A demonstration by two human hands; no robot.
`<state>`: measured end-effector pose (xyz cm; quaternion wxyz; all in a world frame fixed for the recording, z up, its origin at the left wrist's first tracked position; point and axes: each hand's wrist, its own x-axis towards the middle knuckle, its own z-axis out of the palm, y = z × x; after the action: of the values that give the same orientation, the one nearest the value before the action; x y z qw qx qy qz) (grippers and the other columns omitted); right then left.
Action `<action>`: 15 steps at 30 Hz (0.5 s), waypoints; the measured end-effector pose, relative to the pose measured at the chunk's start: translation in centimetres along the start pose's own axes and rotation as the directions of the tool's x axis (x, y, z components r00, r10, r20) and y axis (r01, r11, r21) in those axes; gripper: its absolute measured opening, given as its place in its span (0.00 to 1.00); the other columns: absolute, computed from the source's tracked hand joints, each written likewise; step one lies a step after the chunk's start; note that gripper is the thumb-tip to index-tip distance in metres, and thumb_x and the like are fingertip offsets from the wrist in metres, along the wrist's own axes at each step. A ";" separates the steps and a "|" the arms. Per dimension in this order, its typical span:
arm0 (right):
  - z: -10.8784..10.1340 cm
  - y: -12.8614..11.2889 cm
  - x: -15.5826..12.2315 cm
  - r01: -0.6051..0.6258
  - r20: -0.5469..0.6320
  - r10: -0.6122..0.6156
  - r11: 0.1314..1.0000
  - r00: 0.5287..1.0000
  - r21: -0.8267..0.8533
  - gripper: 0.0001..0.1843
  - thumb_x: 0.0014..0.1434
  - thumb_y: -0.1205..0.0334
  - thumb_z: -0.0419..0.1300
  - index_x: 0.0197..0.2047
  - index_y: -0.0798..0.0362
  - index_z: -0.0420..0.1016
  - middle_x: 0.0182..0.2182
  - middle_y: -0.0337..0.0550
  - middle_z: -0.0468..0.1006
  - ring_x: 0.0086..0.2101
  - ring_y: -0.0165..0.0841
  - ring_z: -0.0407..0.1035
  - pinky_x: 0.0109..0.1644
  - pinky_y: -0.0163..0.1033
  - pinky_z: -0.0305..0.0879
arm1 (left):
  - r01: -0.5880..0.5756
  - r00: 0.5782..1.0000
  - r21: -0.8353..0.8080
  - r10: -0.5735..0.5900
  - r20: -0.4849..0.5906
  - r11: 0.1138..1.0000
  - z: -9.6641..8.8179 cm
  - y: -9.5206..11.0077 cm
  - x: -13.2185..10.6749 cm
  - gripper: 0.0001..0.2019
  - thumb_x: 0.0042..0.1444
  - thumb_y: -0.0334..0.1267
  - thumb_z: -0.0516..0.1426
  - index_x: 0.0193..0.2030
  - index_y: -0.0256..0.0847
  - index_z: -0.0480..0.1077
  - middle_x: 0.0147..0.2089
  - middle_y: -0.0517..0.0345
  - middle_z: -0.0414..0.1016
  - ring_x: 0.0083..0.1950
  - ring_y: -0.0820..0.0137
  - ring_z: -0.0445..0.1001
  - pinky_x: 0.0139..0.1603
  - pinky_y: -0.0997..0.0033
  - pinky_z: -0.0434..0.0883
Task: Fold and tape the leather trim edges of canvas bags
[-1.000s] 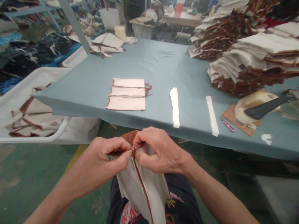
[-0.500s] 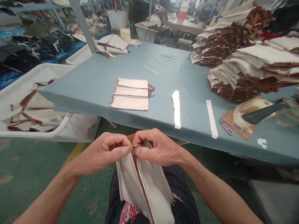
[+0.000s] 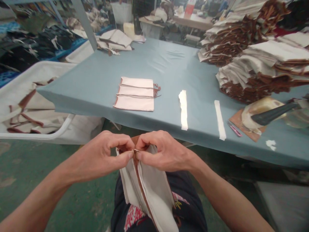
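A cream fabric piece with brown edging [image 3: 155, 190] hangs down over my lap, its upper edge pinched by both hands. My left hand [image 3: 108, 154] is closed, thumb and forefinger gripping the edge at the left of a brown-lined seam. Right beside it, the fingers of my right hand [image 3: 161, 151] pinch the same edge, the thumbs nearly touching. Fingertips hide the exact spot held. On the blue-covered table [image 3: 166, 71] ahead lies a flat cream panel [image 3: 136, 95] in three sections, with brown ties at its right side.
White strips [image 3: 183, 109] [image 3: 219, 120] lie on the table, near a pink-handled small tool [image 3: 234, 129] and an iron-like tool with a black handle [image 3: 272, 114]. Stacks of cream and brown fabric [image 3: 260, 71] rise at the right. A white bin [image 3: 60, 132] of fabric stands left.
Both hands have shifted slightly left with the fabric, and their fingertips are closer together at its edge. The table's things appear a little higher in view.
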<state>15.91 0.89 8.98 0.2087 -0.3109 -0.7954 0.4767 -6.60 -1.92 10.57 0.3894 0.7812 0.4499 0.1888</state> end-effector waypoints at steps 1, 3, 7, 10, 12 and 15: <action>-0.1 0.3 0.0 -0.008 0.010 0.008 0.999 1.000 0.035 0.07 0.62 0.66 0.63 0.31 0.54 0.76 0.28 0.33 0.77 0.30 0.27 0.69 0.37 0.33 0.58 | -0.002 1.000 -0.004 0.002 0.000 1.000 0.1 -0.1 0.0 0.12 0.62 0.34 0.56 0.29 0.40 0.77 0.24 0.69 0.74 0.26 0.77 0.69 0.28 0.81 0.63; -0.2 0.7 0.2 -0.018 0.017 0.017 0.997 1.000 0.071 0.06 0.62 0.66 0.64 0.32 0.54 0.77 0.28 0.33 0.77 0.30 0.27 0.69 0.37 0.33 0.59 | -0.001 1.000 -0.005 0.001 -0.015 1.000 0.4 -0.2 -0.1 0.12 0.63 0.35 0.56 0.30 0.41 0.77 0.25 0.68 0.75 0.26 0.77 0.70 0.28 0.80 0.64; -0.6 1.0 0.4 -0.005 0.032 0.005 1.000 0.999 0.004 0.05 0.60 0.69 0.65 0.32 0.54 0.76 0.28 0.31 0.75 0.30 0.27 0.67 0.37 0.34 0.57 | -0.002 0.998 0.004 0.002 -0.061 1.000 1.1 -0.3 -0.3 0.11 0.62 0.34 0.56 0.32 0.41 0.78 0.26 0.67 0.76 0.27 0.75 0.72 0.30 0.79 0.66; -1.0 0.8 0.6 0.009 0.036 -0.005 0.992 0.999 -0.122 0.04 0.60 0.69 0.65 0.32 0.54 0.77 0.29 0.33 0.77 0.32 0.28 0.69 0.39 0.35 0.57 | 0.032 0.998 0.006 -0.031 -0.051 0.999 1.2 -0.2 -0.3 0.10 0.63 0.36 0.57 0.35 0.42 0.80 0.25 0.67 0.76 0.26 0.75 0.71 0.27 0.79 0.64; -1.2 0.7 0.7 0.020 0.059 -0.009 0.983 0.998 -0.185 0.03 0.61 0.68 0.65 0.34 0.54 0.78 0.31 0.35 0.80 0.34 0.30 0.71 0.41 0.36 0.57 | 0.075 0.997 0.023 -0.074 -0.017 0.997 1.1 -0.2 -0.2 0.10 0.64 0.38 0.58 0.37 0.42 0.81 0.26 0.66 0.77 0.26 0.74 0.71 0.26 0.78 0.63; -1.3 0.6 0.7 0.052 0.120 -0.022 0.966 0.992 -0.254 0.03 0.64 0.67 0.64 0.37 0.54 0.79 0.34 0.38 0.82 0.36 0.32 0.72 0.42 0.37 0.57 | 0.104 0.992 0.062 -0.108 0.058 0.993 0.6 -0.2 0.1 0.11 0.64 0.39 0.56 0.35 0.41 0.79 0.24 0.66 0.72 0.25 0.75 0.68 0.25 0.77 0.59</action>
<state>16.37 2.39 9.08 0.1289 -0.2919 -0.8670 0.3828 -6.20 -2.02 10.04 0.3894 0.7728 0.4838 0.1305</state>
